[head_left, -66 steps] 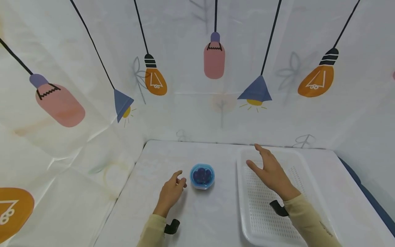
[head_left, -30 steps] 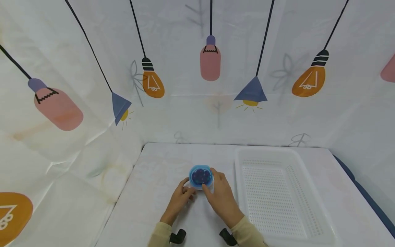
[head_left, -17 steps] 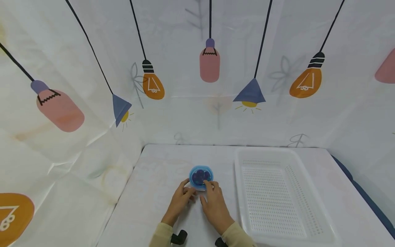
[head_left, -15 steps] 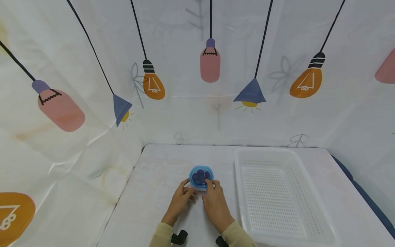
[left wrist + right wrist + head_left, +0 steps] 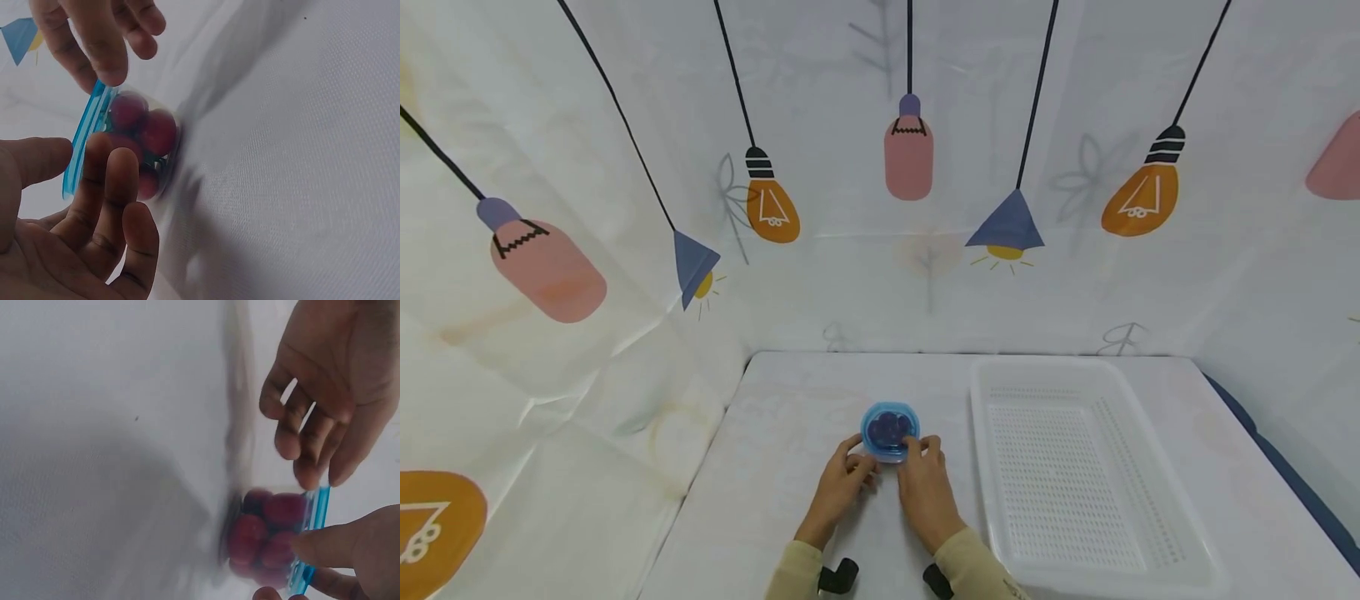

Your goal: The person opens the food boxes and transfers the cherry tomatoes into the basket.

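Observation:
A small clear plastic container (image 5: 890, 455) with a blue lid (image 5: 319, 509) stands upright on the white table, holding several round dark-red fruits (image 5: 158, 131). My left hand (image 5: 833, 490) steadies it from the left, thumb at the lid and fingertips at its side in the left wrist view. From the near right, my right hand (image 5: 928, 493) pinches the lid's edge; its thumb lies against the front just under the rim in the right wrist view. The lid looks seated on the container.
A shallow white perforated basket (image 5: 983, 467) sits right of the hands. White sheets printed with hanging lamps (image 5: 1006, 221) rise behind and left of the table (image 5: 805, 392).
My right hand has come from above the basket to the container, then shifted to its near right edge, and its thumb has moved in. My left hand has closed in on the left side.

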{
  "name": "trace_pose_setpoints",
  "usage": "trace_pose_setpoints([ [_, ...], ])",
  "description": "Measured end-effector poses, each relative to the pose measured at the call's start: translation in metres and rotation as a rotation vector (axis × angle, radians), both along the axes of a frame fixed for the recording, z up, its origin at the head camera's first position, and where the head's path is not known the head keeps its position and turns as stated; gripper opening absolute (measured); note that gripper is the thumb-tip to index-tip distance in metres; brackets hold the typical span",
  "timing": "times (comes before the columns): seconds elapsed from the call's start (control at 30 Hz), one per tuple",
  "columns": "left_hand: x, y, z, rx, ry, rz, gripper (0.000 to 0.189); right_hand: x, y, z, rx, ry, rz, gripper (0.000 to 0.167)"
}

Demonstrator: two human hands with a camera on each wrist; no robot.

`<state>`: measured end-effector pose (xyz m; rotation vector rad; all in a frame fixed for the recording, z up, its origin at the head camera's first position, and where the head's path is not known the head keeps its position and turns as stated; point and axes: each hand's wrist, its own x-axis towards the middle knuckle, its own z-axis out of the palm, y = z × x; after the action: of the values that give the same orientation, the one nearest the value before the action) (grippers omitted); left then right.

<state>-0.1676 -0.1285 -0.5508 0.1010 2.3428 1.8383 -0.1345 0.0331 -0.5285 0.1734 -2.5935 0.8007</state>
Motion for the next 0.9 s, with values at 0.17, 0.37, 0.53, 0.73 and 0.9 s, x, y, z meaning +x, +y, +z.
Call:
trace_pose_setpoints([
  [0.17, -0.0004, 0.0003, 0.0018, -0.009, 0.000, 0.013, 0.055, -0.0046, 0.0025, -0.0073, 0.109, 0.053, -0.019, 0.035],
  [0.37, -0.0035, 0.0008, -0.0030, -0.008, 0.000, 0.020, 0.055, -0.0066, 0.0056, -0.0089, 0.257, 0.129, -0.037, 0.043],
  [0.53, -0.0035, 0.0008, -0.0027, 0.013, 0.002, 0.025, 0.056, -0.0067, 0.0055, -0.0082, 0.309, 0.150, -0.049, 0.042],
  [0.73, -0.0051, -0.0004, -0.0048, 0.029, 0.005, 0.022, 0.055, -0.0068, 0.0045, -0.0075, 0.345, 0.166, -0.041, 0.036],
  [0.9, -0.0068, -0.0016, -0.0080, 0.031, -0.004, 0.029, 0.055, -0.0066, 0.0029, -0.0024, 0.365, 0.204, -0.024, 0.032],
])
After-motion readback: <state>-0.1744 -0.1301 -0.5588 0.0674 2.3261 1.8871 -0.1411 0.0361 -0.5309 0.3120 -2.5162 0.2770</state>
